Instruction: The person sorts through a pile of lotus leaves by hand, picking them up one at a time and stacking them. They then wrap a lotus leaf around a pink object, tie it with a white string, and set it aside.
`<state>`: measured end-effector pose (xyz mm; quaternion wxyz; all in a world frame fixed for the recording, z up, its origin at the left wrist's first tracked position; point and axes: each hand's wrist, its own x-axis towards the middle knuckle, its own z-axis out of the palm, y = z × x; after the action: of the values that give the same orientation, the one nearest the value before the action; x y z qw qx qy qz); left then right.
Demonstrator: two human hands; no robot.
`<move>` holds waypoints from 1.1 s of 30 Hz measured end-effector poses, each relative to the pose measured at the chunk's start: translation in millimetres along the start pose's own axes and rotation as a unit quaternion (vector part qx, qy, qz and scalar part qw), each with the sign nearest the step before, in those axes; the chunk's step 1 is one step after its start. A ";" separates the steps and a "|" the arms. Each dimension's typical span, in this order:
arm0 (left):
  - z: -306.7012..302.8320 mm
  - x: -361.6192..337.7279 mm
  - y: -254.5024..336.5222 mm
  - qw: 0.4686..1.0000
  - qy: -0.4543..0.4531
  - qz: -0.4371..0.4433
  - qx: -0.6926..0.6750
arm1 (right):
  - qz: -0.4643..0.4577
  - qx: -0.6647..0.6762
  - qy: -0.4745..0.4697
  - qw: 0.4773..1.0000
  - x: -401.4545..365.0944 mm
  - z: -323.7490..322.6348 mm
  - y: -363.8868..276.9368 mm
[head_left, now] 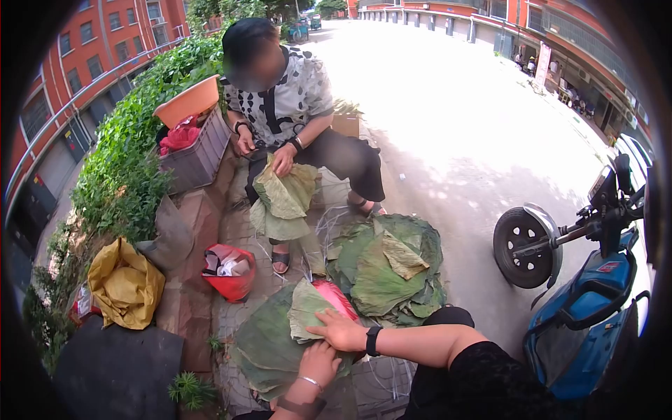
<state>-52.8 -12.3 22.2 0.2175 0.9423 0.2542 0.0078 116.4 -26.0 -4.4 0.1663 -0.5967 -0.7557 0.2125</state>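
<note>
Below me lies a stack of large dried green lotus leaves (pixel 262 343), with a paler folded lotus leaf (pixel 305 305) on top. My right hand (pixel 338 330), wearing a dark wristband, rests on the folded leaf with its fingers spread. Close beneath it, my left hand (pixel 318 362), with a silver bracelet, has its fingers bent together at the leaf's lower edge; its fingertips are partly hidden. Something red (pixel 336 297) shows beside the folded leaf. Ahead is a second pile of lotus leaves (pixel 392 276).
A seated person (pixel 280 105) opposite holds another lotus leaf (pixel 283 192). To the left are a red bag (pixel 229 271), a yellow sack (pixel 126 283) and a grey crate (pixel 199 157) with an orange basin (pixel 185 101). A blue scooter (pixel 581 308) stands at right.
</note>
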 end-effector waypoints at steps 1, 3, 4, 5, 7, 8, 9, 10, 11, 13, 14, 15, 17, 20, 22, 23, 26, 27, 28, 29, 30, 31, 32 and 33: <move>-0.5 -1.6 0.9 1.000 0.016 0.008 -0.012 | 0.003 -0.006 -0.004 1.000 -0.5 0.1 -1.1; -1.1 -3.7 2.3 0.999 0.033 0.014 -0.027 | 0.001 -0.013 -0.002 1.000 -1.0 2.4 -0.1; -1.5 -4.3 2.7 0.999 0.034 0.013 -0.030 | 0.000 -0.017 -0.001 1.000 -0.3 3.5 0.0; -2.1 -5.4 2.4 0.999 0.033 0.013 -0.034 | -0.002 -0.023 -0.002 1.000 0.6 3.3 -1.6; -3.6 -7.1 3.9 0.999 0.026 0.005 -0.027 | -0.002 -0.035 -0.003 0.999 -1.0 0.9 -3.0; -3.9 -6.5 5.3 1.000 0.019 0.006 -0.023 | -0.010 -0.044 -0.003 0.999 -0.9 2.2 -3.5; -3.5 -6.3 5.2 1.000 0.010 -0.003 -0.011 | -0.011 -0.053 0.000 0.999 -0.2 4.6 -4.5; -1.4 -6.8 3.4 1.000 -0.002 -0.005 0.001 | -0.005 -0.064 0.004 0.998 -2.4 6.1 -3.4; 2.4 -6.7 2.0 1.000 -0.014 -0.005 0.012 | 0.000 -0.055 0.011 0.998 -4.9 8.9 -1.9; 7.4 -5.9 0.4 1.000 -0.001 0.011 0.014 | -0.003 -0.039 0.022 0.999 -3.6 14.0 1.1; 6.0 -5.7 1.5 1.000 -0.005 0.008 0.014 | 0.011 -0.046 -0.002 0.999 -4.2 8.0 -0.1; 5.6 -5.6 1.2 1.000 -0.008 0.002 0.014 | 0.021 -0.053 -0.028 0.998 -3.8 -1.7 -7.0; 6.1 -4.8 0.8 1.000 -0.004 0.008 0.019 | 0.027 -0.055 -0.049 0.997 -2.4 -3.8 -10.5; 2.6 -3.0 4.4 1.000 -0.013 0.002 0.021 | 0.023 -0.053 -0.037 0.998 -3.0 2.6 -5.7; 2.5 -3.8 4.7 1.000 -0.002 0.002 0.013 | 0.018 -0.053 -0.032 0.998 -3.1 4.9 -5.4; 1.9 -4.0 5.1 1.000 -0.004 0.002 0.013 | 0.015 -0.041 -0.018 0.999 -2.8 7.9 -4.1; -0.1 -2.4 6.1 1.000 -0.005 0.005 0.008 | 0.011 -0.023 0.009 1.000 -2.6 14.4 -0.6; -0.2 -2.7 5.9 1.000 -0.006 0.006 0.006 | 0.011 -0.027 0.009 1.000 -2.5 14.3 -0.4; -0.3 -3.4 5.8 1.000 -0.007 0.007 0.004 | 0.010 -0.031 0.008 0.999 -2.5 14.5 -0.5; -0.4 -3.7 6.1 1.000 -0.004 0.010 0.005 | 0.009 -0.033 0.009 0.999 -2.7 14.4 -0.4; -0.5 -4.2 6.3 1.000 -0.002 0.011 0.006 | 0.008 -0.035 0.010 0.999 -2.9 14.6 -0.4; -0.4 -4.9 6.4 1.000 0.001 0.013 0.008 | 0.007 -0.036 0.011 0.999 -3.3 15.0 -0.6; -0.5 -5.4 6.0 1.000 0.001 0.019 0.008 | 0.005 -0.040 0.011 0.999 -3.6 14.4 -1.1; -0.9 -5.6 5.1 1.000 0.002 0.025 0.008 | 0.003 -0.045 0.010 0.999 -4.0 13.5 -1.3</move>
<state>-55.3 -18.6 25.6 0.2094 0.9501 0.2309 0.0133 109.5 -31.8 -15.3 0.1466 -0.6081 -0.7608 0.1730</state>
